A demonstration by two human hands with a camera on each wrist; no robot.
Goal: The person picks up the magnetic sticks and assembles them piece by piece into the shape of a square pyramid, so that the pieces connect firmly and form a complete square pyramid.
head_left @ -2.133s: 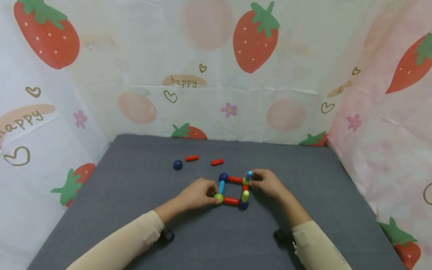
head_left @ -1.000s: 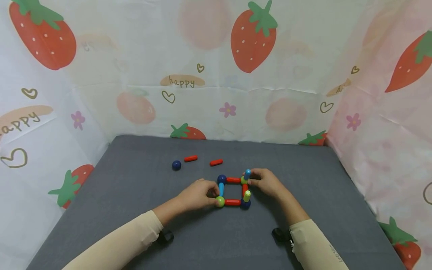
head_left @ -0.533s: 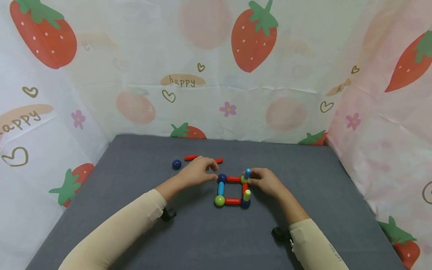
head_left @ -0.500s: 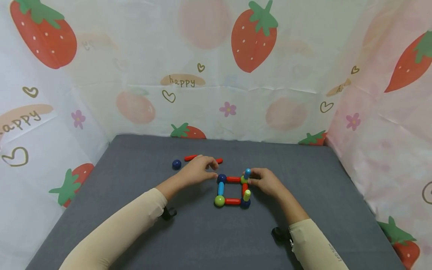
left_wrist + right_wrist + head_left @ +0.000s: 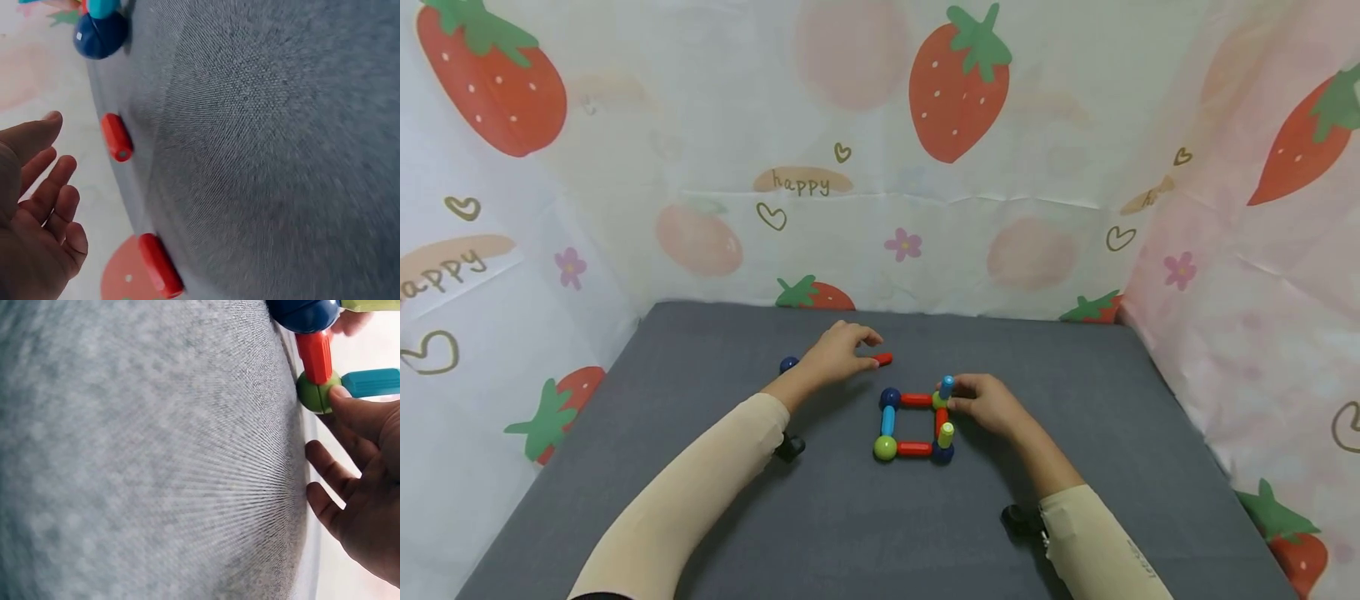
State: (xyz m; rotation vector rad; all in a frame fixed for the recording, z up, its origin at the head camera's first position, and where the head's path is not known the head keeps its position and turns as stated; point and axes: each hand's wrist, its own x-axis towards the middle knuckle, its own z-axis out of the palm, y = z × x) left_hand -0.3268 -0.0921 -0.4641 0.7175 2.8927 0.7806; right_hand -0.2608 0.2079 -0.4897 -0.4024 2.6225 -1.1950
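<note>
A square of magnetic rods and balls lies on the grey cloth, with red rods (image 5: 914, 449) on three sides and a light blue rod (image 5: 887, 421) on the left. My right hand (image 5: 992, 404) pinches the far-right green ball (image 5: 310, 395) between thumb and index finger; a blue rod (image 5: 373, 382) rises from this ball. A yellow-green rod (image 5: 947, 435) stands on the near-right dark blue ball (image 5: 942, 454). Beyond the square, my left hand (image 5: 837, 354) hovers, fingers apart, beside a loose red rod (image 5: 884, 359). Another red rod (image 5: 159, 265) is hidden behind that hand in the head view.
A loose dark blue ball (image 5: 787, 364) lies left of the left wrist, partly covered by it. Strawberry-print curtains (image 5: 850, 250) close off the back and sides of the grey table (image 5: 880, 533). Black wrist straps (image 5: 1021, 521) hang beneath both sleeves.
My left hand has let go of the near-left green ball and moved away past the square to the loose red rods. The right hand keeps its pinch in the same spot.
</note>
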